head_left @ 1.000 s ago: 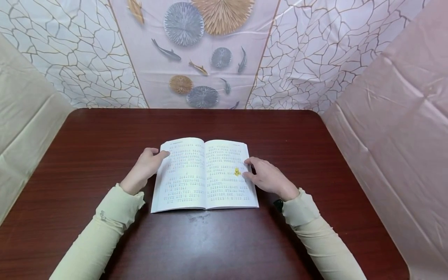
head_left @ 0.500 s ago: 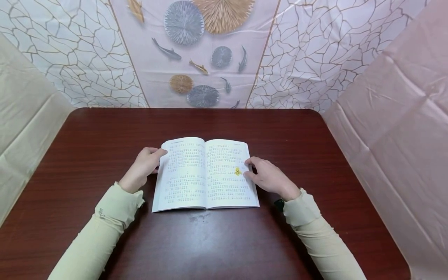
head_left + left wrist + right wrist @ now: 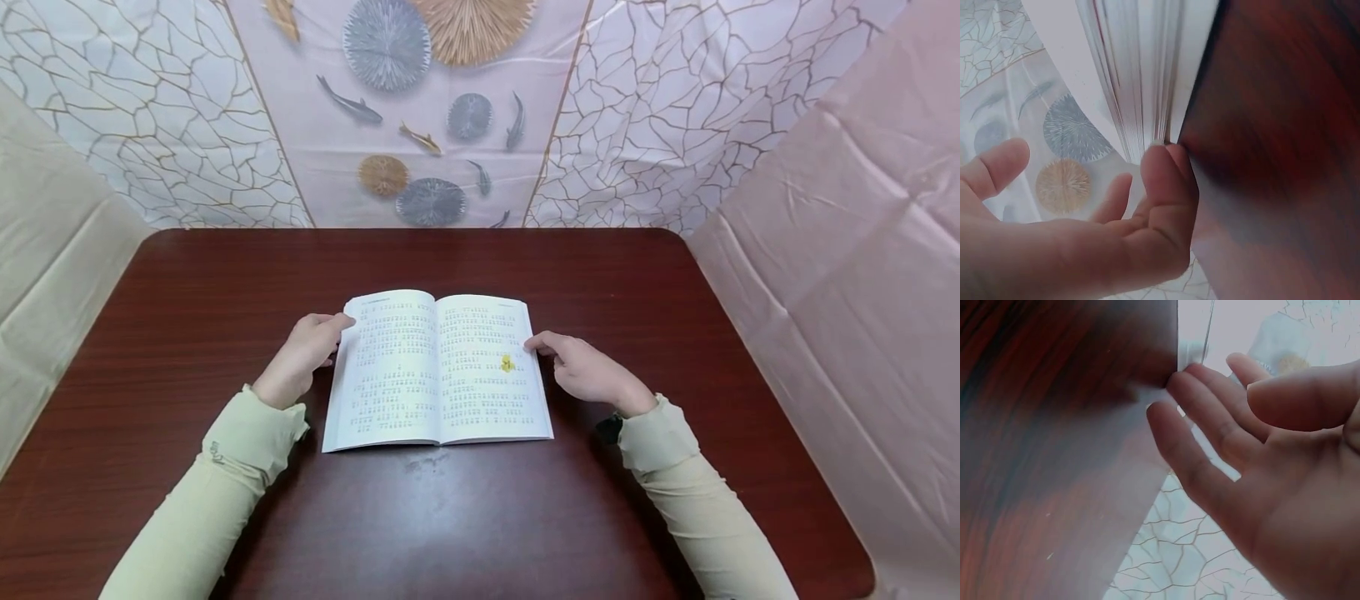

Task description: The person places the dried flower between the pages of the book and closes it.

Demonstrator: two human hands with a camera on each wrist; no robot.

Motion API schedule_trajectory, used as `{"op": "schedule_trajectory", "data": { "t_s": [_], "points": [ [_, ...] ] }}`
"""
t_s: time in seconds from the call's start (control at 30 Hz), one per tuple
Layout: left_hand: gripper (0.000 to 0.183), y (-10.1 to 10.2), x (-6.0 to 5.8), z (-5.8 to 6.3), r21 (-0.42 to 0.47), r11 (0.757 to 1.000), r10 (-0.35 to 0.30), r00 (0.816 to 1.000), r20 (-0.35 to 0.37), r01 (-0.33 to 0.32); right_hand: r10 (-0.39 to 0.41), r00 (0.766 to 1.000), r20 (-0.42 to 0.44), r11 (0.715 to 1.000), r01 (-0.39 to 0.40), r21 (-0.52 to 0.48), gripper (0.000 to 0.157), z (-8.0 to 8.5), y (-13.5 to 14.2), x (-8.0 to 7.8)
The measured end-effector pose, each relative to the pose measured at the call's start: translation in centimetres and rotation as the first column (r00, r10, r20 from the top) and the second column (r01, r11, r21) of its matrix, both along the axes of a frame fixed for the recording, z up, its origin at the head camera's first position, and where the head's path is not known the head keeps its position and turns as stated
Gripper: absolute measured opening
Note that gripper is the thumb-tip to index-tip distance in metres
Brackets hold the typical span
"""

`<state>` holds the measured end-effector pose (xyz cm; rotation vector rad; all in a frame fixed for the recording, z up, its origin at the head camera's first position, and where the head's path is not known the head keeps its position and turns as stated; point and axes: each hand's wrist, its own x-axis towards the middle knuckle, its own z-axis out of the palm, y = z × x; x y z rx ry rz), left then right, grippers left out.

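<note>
An open book [image 3: 401, 375] with printed text lies on the dark red-brown table. A small yellow figure [image 3: 507, 363] sits on its right page. My left hand [image 3: 300, 358] is at the book's left edge. In the left wrist view, bent fingertips [image 3: 1163, 169] touch the stacked page edges [image 3: 1141, 94], while the thumb [image 3: 1007, 165] stands apart from the paper. On the opposite side, my right hand [image 3: 588, 371] reaches the right edge with its index finger. In the right wrist view, its fingers [image 3: 1200, 412] extend loosely toward the book's corner, the thumb held away.
The wooden table [image 3: 465, 517] spreads around the book on all sides. Behind it hangs a patterned cloth [image 3: 420, 117] with fish and round motifs. Plain pale cloth [image 3: 847, 275] covers the right side, and similar cloth [image 3: 52, 242] the left.
My left thumb has drawn back slightly toward the page's outer edge. The right hand has shifted a little outward and turned, its thumb leaving the right page. The book remains open in place.
</note>
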<state>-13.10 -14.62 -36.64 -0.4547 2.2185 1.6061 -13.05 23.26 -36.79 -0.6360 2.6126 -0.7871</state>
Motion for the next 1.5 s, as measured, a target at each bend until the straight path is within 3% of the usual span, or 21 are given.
{"op": "schedule_trajectory", "data": {
  "t_s": [0.57,0.83,1.07,1.27,1.5],
  "points": [
    [0.057,-0.5,-0.7,-0.4,0.071,0.997,0.027,0.998,0.059,-0.031,0.047,0.997,0.059,0.981,-0.034,-0.19,0.056,-0.6,1.5,-1.1],
    [0.056,-0.5,-1.1,-0.4,0.099,0.994,0.03,0.994,0.106,-0.041,-0.002,0.999,0.043,0.986,0.009,-0.165,0.051,-0.8,1.4,-0.9],
    [0.047,-0.2,-1.6,-0.5,0.095,0.995,0.011,0.992,0.126,-0.023,-0.052,0.998,0.024,0.995,0.054,-0.084,0.048,-0.8,0.8,-0.4],
    [0.037,-0.2,-1.6,-0.7,0.106,0.993,0.026,0.991,0.135,-0.041,-0.036,0.999,0.003,0.998,0.036,-0.058,0.046,-0.8,0.4,-0.1],
    [0.05,0.0,-1.1,-0.2,0.095,0.995,-0.015,0.994,0.113,0.004,-0.033,0.999,-0.004,0.999,0.033,-0.043,0.046,-0.7,0.3,-0.1]
  ]
}}
